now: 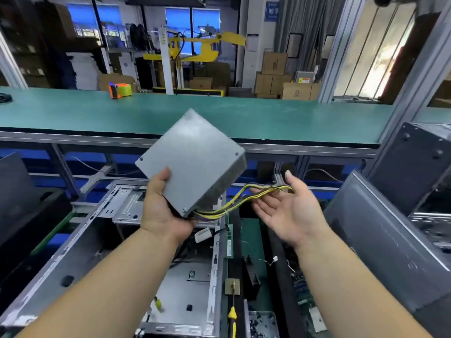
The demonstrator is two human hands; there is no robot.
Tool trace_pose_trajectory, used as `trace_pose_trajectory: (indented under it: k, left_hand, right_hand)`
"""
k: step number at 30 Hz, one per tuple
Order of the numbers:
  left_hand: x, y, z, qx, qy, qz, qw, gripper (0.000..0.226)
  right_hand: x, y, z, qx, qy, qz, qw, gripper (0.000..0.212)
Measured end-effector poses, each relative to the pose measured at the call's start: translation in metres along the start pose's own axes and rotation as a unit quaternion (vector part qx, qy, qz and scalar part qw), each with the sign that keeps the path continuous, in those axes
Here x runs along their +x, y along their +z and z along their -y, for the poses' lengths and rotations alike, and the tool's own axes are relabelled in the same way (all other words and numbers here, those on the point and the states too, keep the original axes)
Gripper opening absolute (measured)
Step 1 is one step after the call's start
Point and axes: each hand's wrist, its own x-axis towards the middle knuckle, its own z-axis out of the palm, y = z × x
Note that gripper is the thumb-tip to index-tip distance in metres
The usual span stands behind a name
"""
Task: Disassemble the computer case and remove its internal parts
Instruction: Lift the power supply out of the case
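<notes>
1 power supply (195, 157) gripped in left hand (162, 208), cables (244, 198) across right hand (288, 211).

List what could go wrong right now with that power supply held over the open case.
The left hand alone grips the power supply at one lower corner, tilted; it might slip and fall into the open case. The cable bundle only lies across the open right hand, so it may slide off and snag.

Green workbench (195, 113), stacked cardboard boxes (274, 76) — blue-lit windows (192, 23) behind
</notes>
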Motion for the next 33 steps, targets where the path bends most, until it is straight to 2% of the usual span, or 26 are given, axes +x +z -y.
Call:
trace_pose_trajectory:
  k: [3,5,6,9,11,13,16,21,24,28,33]
  left_hand:
    - [-0.002,0.008,0.021,0.05,-0.022,0.027,0.998,0.027]
    - [-0.003,0.014,0.034,0.075,-0.038,0.041,0.996,0.034]
    - [-0.003,0.018,0.041,0.088,-0.043,0.046,0.994,0.04]
    - [0.001,0.023,0.061,0.115,-0.057,0.046,0.991,0.039]
    - [0.003,0.024,0.072,0.131,-0.079,0.035,0.988,0.042]
    - [0.006,0.025,0.083,0.153,-0.103,0.025,0.983,0.045]
    - [0.009,0.031,0.096,0.201,-0.142,0.031,0.969,0.026]
    - [0.02,0.039,0.108,0.248,-0.182,0.033,0.951,0.022]
    - [0.03,0.039,0.109,0.265,-0.181,0.033,0.947,0.02]
    - [0.04,0.039,0.108,0.271,-0.181,0.035,0.945,0.016]
    - [0.051,0.033,0.108,0.24,-0.19,0.034,0.951,0.016]
  right_hand:
    - [-0.003,-0.011,0.028,-0.094,0.022,0.048,0.994,0.085]
    - [-0.002,-0.018,0.039,-0.194,0.016,0.049,0.98,0.097]
    - [-0.002,-0.021,0.043,-0.246,0.011,0.04,0.968,0.098]
    - [0.002,-0.039,0.05,-0.355,-0.016,-0.006,0.935,0.081]
    - [0.009,-0.055,0.053,-0.354,-0.028,-0.008,0.935,0.077]
    - [0.016,-0.066,0.056,-0.35,-0.011,0.033,0.936,0.066]
    - [0.026,-0.082,0.058,-0.32,0.027,0.064,0.945,0.04]
    - [0.045,-0.104,0.065,-0.262,0.039,0.056,0.963,0.044]
    - [0.055,-0.11,0.069,-0.184,0.029,0.047,0.981,0.046]
    - [0.064,-0.11,0.065,-0.168,0.022,0.032,0.985,0.05]
    - [0.079,-0.107,0.066,-0.187,0.003,0.037,0.982,0.021]
